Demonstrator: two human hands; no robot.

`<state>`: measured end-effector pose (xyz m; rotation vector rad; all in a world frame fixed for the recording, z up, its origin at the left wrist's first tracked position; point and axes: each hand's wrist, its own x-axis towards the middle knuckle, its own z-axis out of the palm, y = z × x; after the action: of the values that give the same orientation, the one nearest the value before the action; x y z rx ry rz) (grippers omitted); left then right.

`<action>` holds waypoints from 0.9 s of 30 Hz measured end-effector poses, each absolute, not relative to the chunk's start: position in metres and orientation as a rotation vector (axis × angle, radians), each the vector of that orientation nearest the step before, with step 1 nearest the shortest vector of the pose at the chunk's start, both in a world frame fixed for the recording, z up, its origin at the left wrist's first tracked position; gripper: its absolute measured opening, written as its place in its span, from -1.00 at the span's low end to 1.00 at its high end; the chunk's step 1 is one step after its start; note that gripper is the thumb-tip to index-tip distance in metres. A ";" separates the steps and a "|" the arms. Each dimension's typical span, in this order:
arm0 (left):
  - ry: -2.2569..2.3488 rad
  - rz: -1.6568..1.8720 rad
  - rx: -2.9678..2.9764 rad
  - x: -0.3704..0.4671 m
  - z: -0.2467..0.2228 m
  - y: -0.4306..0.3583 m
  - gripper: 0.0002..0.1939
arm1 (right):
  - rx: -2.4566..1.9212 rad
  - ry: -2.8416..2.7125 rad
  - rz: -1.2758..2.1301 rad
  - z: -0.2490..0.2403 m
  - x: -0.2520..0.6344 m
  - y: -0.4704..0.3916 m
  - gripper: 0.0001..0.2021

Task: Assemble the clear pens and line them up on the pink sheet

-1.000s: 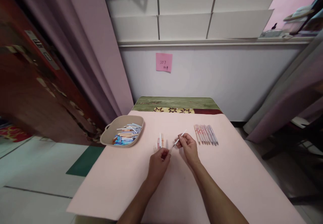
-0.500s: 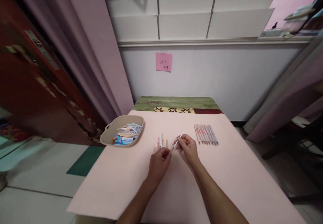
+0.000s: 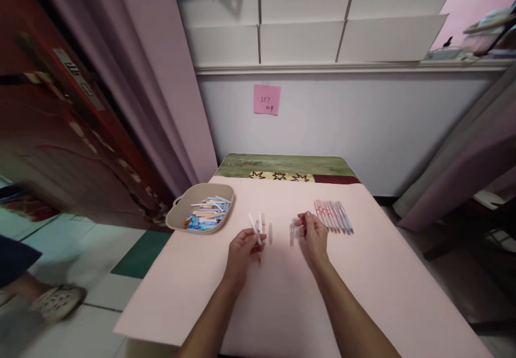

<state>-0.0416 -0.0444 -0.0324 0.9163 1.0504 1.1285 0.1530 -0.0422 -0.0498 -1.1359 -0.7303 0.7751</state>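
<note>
Over the middle of the pink table sheet, my left hand (image 3: 245,246) pinches a thin white pen refill (image 3: 253,223), which tilts up and to the left. Pen parts (image 3: 262,222) lie just beyond those fingers, with a clear cap (image 3: 270,233) to their right. My right hand (image 3: 313,233) has its thumb and fingertips together near another clear piece (image 3: 292,234); whatever it may hold is too small to make out. Several pens in a row (image 3: 334,217) lie right of it.
A beige basket (image 3: 174,219) with many pen parts stands at the back left of the table sheet (image 3: 278,315). A pink note (image 3: 266,99) is on the wall. At the far left, a person's foot (image 3: 58,301) is on the floor.
My hands have moved apart. The white refill has passed from my right hand to my left. A clear piece now shows beside my right hand, and a person's leg has appeared at the left.
</note>
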 end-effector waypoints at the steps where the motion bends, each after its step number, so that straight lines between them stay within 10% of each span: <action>1: 1.055 1.145 0.917 -0.048 -0.034 -0.042 -0.64 | -1.169 -0.713 0.734 -0.053 0.156 -0.041 -0.66; 27: 0.645 1.104 0.616 -0.098 -0.058 -0.040 -0.83 | -2.193 -1.454 0.519 -0.036 0.142 -0.046 -0.80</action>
<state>-0.0978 -0.0405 -0.0580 0.6162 0.6449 1.1037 0.1422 -0.0461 -0.0358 -2.1925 -1.4540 0.5185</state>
